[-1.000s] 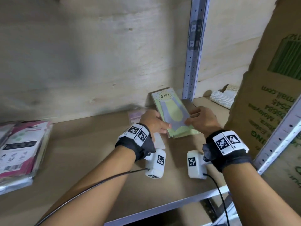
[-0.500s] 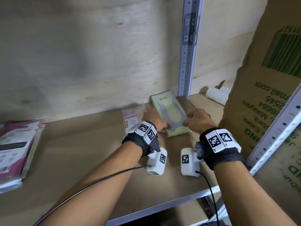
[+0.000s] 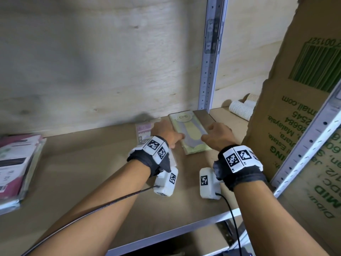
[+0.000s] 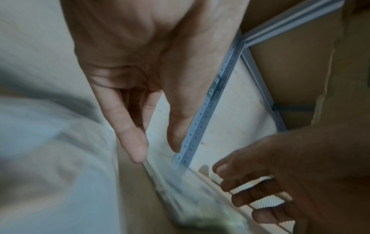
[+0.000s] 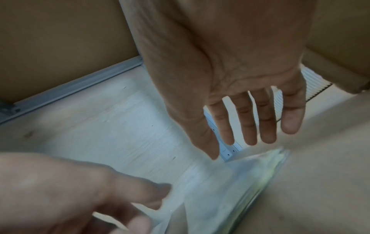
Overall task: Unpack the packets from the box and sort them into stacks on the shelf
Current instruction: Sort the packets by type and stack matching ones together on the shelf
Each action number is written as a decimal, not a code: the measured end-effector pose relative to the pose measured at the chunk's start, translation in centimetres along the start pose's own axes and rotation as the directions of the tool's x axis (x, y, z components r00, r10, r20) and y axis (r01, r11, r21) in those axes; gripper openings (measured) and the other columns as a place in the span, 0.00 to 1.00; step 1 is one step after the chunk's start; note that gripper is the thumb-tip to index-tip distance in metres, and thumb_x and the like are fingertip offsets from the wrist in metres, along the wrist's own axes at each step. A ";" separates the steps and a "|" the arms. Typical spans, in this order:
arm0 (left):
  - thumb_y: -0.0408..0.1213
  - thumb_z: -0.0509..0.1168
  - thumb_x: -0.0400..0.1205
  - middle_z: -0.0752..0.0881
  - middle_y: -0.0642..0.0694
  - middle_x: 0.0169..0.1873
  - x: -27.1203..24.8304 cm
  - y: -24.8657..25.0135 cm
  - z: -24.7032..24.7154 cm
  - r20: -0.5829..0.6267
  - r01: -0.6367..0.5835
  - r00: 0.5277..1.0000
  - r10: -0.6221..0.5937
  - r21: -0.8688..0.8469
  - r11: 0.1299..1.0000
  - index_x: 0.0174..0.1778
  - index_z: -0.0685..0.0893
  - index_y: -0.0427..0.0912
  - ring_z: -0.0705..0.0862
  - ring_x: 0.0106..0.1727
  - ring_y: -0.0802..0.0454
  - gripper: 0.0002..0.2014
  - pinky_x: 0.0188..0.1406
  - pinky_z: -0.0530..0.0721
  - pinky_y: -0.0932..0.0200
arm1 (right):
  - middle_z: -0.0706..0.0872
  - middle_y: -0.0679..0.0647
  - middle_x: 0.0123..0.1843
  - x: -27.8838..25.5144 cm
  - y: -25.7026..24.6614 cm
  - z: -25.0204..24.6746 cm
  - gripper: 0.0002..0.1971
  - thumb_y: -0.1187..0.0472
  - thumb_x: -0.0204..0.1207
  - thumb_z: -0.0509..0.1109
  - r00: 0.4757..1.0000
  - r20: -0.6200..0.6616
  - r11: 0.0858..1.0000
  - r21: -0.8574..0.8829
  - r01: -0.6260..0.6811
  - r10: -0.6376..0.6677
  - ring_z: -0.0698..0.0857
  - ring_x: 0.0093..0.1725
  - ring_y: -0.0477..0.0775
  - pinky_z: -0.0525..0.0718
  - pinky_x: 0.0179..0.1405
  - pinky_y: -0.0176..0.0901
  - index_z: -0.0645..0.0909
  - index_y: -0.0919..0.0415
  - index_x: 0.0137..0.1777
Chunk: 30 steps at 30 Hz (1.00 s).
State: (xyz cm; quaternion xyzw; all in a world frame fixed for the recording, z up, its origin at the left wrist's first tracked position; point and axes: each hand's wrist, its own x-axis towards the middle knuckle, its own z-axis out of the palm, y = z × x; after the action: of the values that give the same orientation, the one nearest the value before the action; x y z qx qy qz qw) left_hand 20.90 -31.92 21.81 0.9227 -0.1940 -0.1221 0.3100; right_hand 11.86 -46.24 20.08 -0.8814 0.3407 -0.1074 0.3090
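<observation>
A stack of green packets (image 3: 191, 133) marked ENE lies flat on the wooden shelf (image 3: 96, 172), near the back wall beside the metal upright. My left hand (image 3: 174, 138) rests at the stack's left edge. Its straight fingers (image 4: 133, 142) touch the top packet's edge (image 4: 180, 186). My right hand (image 3: 212, 133) hovers at the stack's right side with fingers (image 5: 250, 126) straight and spread just over the packet (image 5: 230, 182). Neither hand grips anything. A pink-purple packet (image 3: 144, 131) lies left of the stack, partly hidden by my left hand.
A pile of pink packets (image 3: 16, 163) sits at the shelf's left end. The brown cardboard box (image 3: 304, 117) stands tall on the right. Ribbed paper cups (image 3: 240, 108) lie behind the perforated upright (image 3: 210, 61). Bare shelf board stretches between the two piles.
The green packet, held tilted between both hands a second ago, now lies flat on the stack. Both hands have let go and straightened their fingers.
</observation>
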 end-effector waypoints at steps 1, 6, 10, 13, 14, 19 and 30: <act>0.47 0.75 0.79 0.92 0.39 0.41 -0.1 -0.7 -0.9 -0.022 -0.007 1.000 0.005 -0.059 0.998 0.46 0.83 0.37 0.94 0.43 0.43 0.15 0.41 0.91 0.54 | 0.83 0.61 0.66 -0.1 -0.3 -0.1 0.19 0.59 0.76 0.71 1.000 -0.014 1.000 0.019 0.016 -0.016 0.81 0.65 0.62 0.80 0.62 0.49 0.81 0.65 0.65; 0.45 0.77 0.73 0.93 0.46 0.33 -1.5 -7.1 -7.2 -0.188 -0.017 0.982 -0.018 -0.181 0.983 0.39 0.92 0.43 0.94 0.33 0.46 0.09 0.44 0.94 0.45 | 0.91 0.55 0.50 -2.2 -3.6 0.8 0.10 0.60 0.78 0.71 0.984 -0.003 0.953 0.245 0.176 -0.181 0.90 0.49 0.55 0.88 0.54 0.49 0.86 0.55 0.57; 0.43 0.79 0.72 0.91 0.50 0.26 -4.5 -14.1 -12.2 -0.257 0.041 0.957 -0.136 -0.345 0.938 0.36 0.92 0.45 0.93 0.34 0.45 0.06 0.44 0.93 0.45 | 0.91 0.54 0.38 -5.9 -7.3 4.0 0.05 0.64 0.78 0.71 0.943 0.109 0.895 0.366 0.256 -0.315 0.88 0.31 0.47 0.85 0.32 0.38 0.87 0.57 0.50; 0.40 0.80 0.74 0.90 0.50 0.23 -7.6 -19.4 -15.9 -0.304 0.075 0.925 -0.230 -0.447 0.891 0.43 0.91 0.42 0.89 0.27 0.51 0.08 0.35 0.87 0.56 | 0.90 0.56 0.35 -8.7 -10.5 6.3 0.05 0.67 0.78 0.70 0.897 0.171 0.856 0.414 0.309 -0.407 0.86 0.29 0.51 0.85 0.32 0.44 0.87 0.61 0.50; 0.39 0.80 0.75 0.90 0.50 0.23 -8.7 -20.9 -17.0 -0.324 0.076 0.912 -0.250 -0.465 0.882 0.44 0.91 0.42 0.89 0.25 0.52 0.07 0.34 0.86 0.58 | 0.89 0.56 0.34 -9.5 -11.5 7.0 0.06 0.68 0.78 0.69 0.886 0.177 0.844 0.428 0.322 -0.428 0.85 0.29 0.52 0.85 0.32 0.46 0.87 0.62 0.49; 0.38 0.74 0.80 0.92 0.53 0.27 -14.0 -26.9 -22.0 -0.405 0.080 0.877 -0.257 -0.405 0.911 0.43 0.91 0.48 0.91 0.32 0.55 0.01 0.30 0.86 0.62 | 0.86 0.61 0.34 -12.9 -18.0 12.4 0.06 0.71 0.79 0.67 0.812 0.295 0.806 0.497 0.321 -0.505 0.83 0.29 0.56 0.81 0.26 0.43 0.85 0.69 0.50; 0.36 0.73 0.78 0.92 0.48 0.29 -19.1 -34.6 -27.5 -0.479 0.131 0.800 -0.360 -0.447 0.885 0.34 0.89 0.48 0.93 0.38 0.43 0.06 0.50 0.92 0.41 | 0.91 0.54 0.48 -17.3 -32.6 26.4 0.20 0.48 0.70 0.81 0.713 0.500 0.854 0.437 0.283 -0.492 0.90 0.47 0.58 0.90 0.51 0.54 0.85 0.58 0.55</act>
State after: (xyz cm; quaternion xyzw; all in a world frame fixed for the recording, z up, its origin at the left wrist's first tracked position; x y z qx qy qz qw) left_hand 23.06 16.12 23.81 0.8545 0.0557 0.0717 0.5115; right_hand 26.98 -3.46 19.89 -0.8571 0.0077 0.0560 0.5120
